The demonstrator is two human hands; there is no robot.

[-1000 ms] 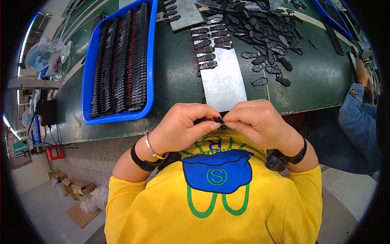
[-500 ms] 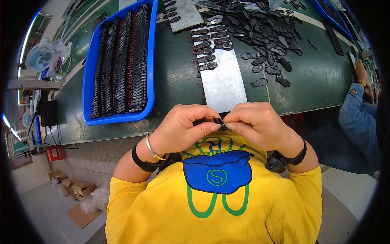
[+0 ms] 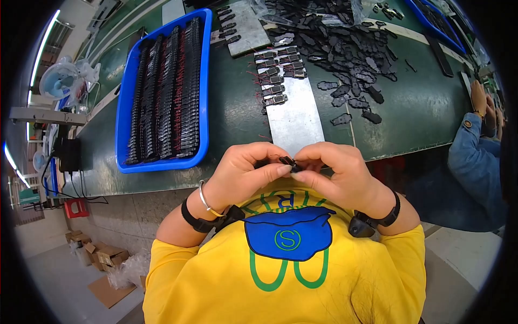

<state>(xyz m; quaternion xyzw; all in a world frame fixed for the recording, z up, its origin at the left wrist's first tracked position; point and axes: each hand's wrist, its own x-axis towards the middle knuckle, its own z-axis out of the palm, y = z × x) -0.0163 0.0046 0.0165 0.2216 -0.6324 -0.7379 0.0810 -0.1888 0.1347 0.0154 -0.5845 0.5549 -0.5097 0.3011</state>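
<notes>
Between both hands, close to my chest at the table's front edge, is a small black part (image 3: 290, 161); its details are too small to make out. My left hand (image 3: 245, 167) pinches it from the left with thumb and forefinger. My right hand (image 3: 339, 166) meets it from the right, its thumb and forefinger closed against the part's end. Just beyond my fingers lies a silver metal plate (image 3: 297, 124). Along its far part sit several small black modules (image 3: 276, 100) with silvery tops, thin red wires trailing off to the left.
At left stands a blue tray (image 3: 204, 116) filled with rows of black parts and red wires. Flat black pieces (image 3: 350, 54) are heaped beyond the plate on the green table (image 3: 402, 127). Another metal plate (image 3: 248, 32) lies farther back. A co-worker's denim sleeve (image 3: 469, 148) shows at right.
My right fingers have shifted slightly around the black part, which remains between both hands. The table and tray sit a little lower in view.
</notes>
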